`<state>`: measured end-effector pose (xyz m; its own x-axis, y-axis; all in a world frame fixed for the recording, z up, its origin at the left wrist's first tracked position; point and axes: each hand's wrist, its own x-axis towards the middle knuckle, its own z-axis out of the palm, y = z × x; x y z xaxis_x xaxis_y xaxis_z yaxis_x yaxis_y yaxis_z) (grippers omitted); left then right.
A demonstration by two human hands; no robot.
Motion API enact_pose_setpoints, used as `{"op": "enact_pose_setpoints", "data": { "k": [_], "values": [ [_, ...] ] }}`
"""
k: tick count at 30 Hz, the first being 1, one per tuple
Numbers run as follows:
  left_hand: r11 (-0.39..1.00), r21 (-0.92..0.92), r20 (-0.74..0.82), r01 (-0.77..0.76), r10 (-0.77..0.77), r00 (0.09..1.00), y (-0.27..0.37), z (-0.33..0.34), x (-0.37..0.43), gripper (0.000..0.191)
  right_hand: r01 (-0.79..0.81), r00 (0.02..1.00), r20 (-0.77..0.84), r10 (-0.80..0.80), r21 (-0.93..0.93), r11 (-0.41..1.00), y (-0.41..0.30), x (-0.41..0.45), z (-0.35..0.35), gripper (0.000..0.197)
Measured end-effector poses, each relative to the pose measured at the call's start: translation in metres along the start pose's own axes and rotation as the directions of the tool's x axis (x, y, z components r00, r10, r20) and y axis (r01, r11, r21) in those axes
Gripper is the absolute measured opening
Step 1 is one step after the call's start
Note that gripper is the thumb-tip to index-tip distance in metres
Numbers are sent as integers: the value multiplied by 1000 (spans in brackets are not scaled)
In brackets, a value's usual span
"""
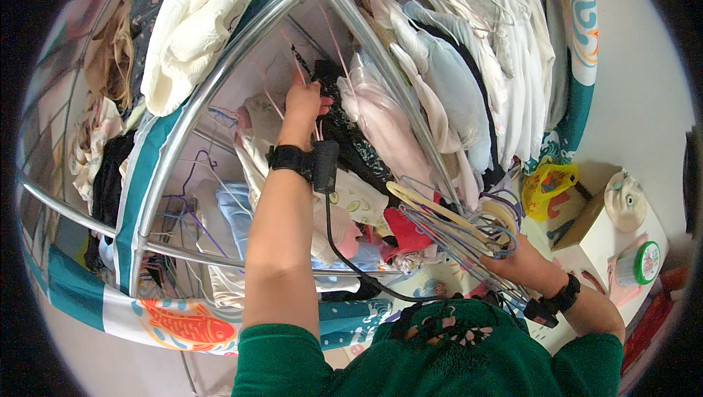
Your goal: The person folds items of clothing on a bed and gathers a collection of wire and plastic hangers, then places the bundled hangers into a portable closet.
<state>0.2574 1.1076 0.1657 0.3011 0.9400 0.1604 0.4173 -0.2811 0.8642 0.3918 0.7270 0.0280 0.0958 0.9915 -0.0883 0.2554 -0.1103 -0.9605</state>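
Observation:
My left hand [303, 101] reaches up into a fabric wardrobe with a metal tube frame [217, 81]. It is beside a black sequined garment [360, 141] and thin pink wire hangers [273, 101]. Some of its fingers are hidden, so whether it grips a hanger or the cloth cannot be told. Low on the right, my right hand [522, 265] is closed around a bundle of hangers [439, 226], cream, blue and purple among them. A pale pink garment under clear plastic [379, 117] hangs right of the black one.
White and pale blue clothes [489, 67] hang at upper right. A white knit garment [192, 34] drapes over the upper left frame. Folded clothes [351, 199] and a red cloth [406, 229] lie lower down. At right are a yellow plastic bag [546, 191], a cardboard box [590, 213] and a green-lidded tub [637, 262].

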Motion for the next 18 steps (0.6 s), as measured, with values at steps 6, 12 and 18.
{"op": "enact_pose_setpoints", "data": {
  "k": [6, 12, 18],
  "values": [
    [996, -85, 13, -33, 34, 999, 16, -10, -22, 36, 25, 998, -63, -23, 36, 999, -4, 0, -3, 38],
    [997, -22, 132, -67, 70, 989, 36, -44, -37, 16, 25, 999, -22, -24, 32, 999, 5, 10, -1, 44],
    [988, -92, 111, -122, 132, 985, 37, -36, -36, 12, -48, 996, 69, 51, -42, 998, 9, 21, 5, 53]
  ]
}}
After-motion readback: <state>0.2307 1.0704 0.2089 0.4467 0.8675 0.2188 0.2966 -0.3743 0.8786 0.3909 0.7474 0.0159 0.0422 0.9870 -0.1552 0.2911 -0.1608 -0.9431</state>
